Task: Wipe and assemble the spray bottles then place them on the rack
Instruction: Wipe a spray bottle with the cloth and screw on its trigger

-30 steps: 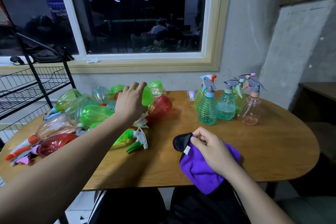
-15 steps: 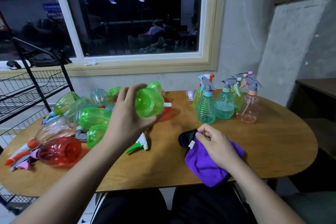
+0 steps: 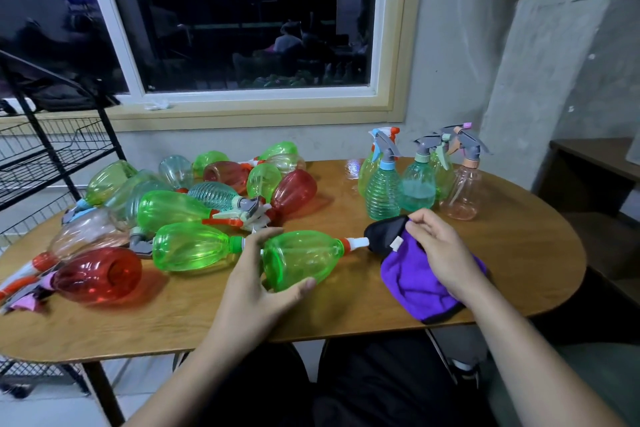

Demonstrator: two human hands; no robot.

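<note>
My left hand (image 3: pixel 256 291) grips a green spray bottle (image 3: pixel 301 258) by its base, holding it sideways just above the table with its orange-and-white neck pointing right toward the cloth. My right hand (image 3: pixel 440 253) rests on a purple cloth (image 3: pixel 415 277) with a black edge and pinches its upper fold. A heap of green, red and clear bottles (image 3: pixel 180 215) with loose trigger heads lies at the table's left. Several assembled bottles (image 3: pixel 415 180) stand upright at the back right. The black wire rack (image 3: pixel 52 149) is at the far left.
The oval wooden table (image 3: pixel 502 253) has bare wood at its right end and along the front edge. A window and grey wall run behind it. A dark wooden bench (image 3: pixel 595 156) stands to the right.
My left hand lifted a green bottle off the heap and brought it down and right, toward the cloth. My right hand stayed on the purple cloth.
</note>
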